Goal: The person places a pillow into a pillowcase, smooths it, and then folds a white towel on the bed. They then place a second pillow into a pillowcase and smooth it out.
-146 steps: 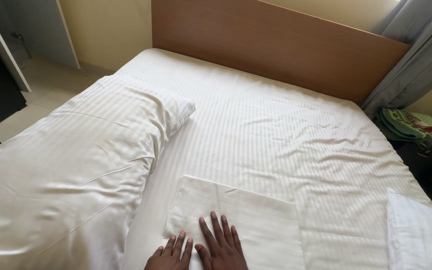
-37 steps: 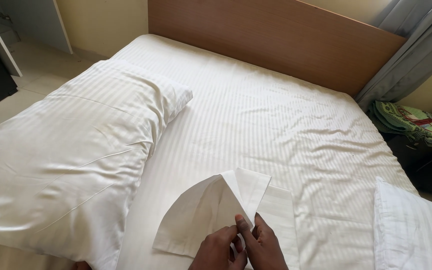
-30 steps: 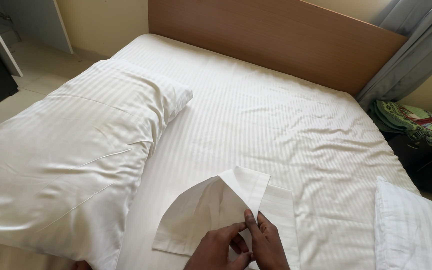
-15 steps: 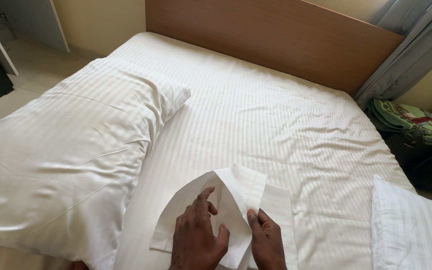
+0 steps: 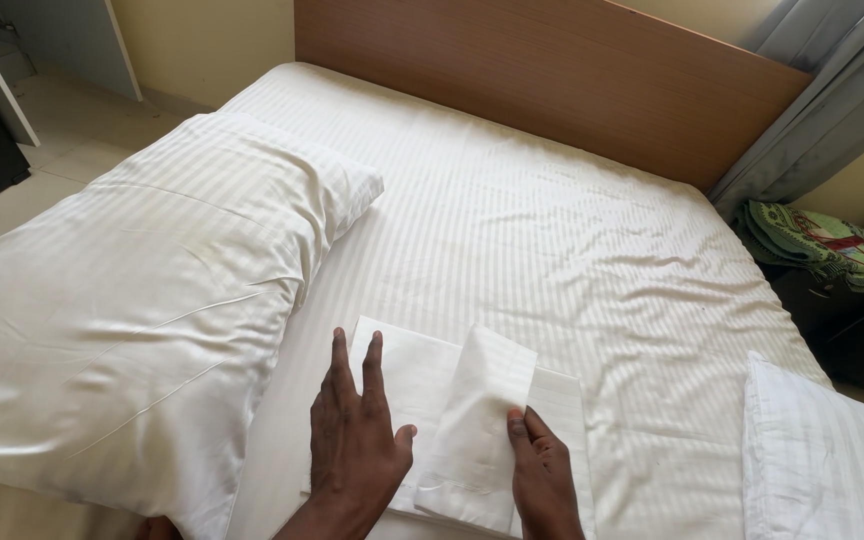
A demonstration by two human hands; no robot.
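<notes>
both hands work low in the head view, at the near edge of the bed (image 5: 512, 210). left hand (image 5: 354, 440) lies flat and spread, palm down, on the left part of a folded white cloth (image 5: 422, 375), fingers pointing toward the headboard (image 5: 552, 80), gripping nothing. right hand (image 5: 542, 475) sits just beside it on the right; its fingertips pinch the lower right edge of a flap (image 5: 477, 420) of the same cloth, which is folded over and lies slanted across the middle of the cloth. the two hands are apart, with the flap between them.

the cloth rests on the striped white sheet near the foot of the bed, close to the person. a large white pillow (image 5: 142, 300) lies just left of it, along the left side of the bed. a second white pillow (image 5: 822, 460) shows at the right edge. grey curtains (image 5: 832, 90) hang at the upper right, and a green patterned cloth (image 5: 817, 240) is heaped below them beside the bed. pale floor tiles (image 5: 62, 140) show at the upper left.
</notes>
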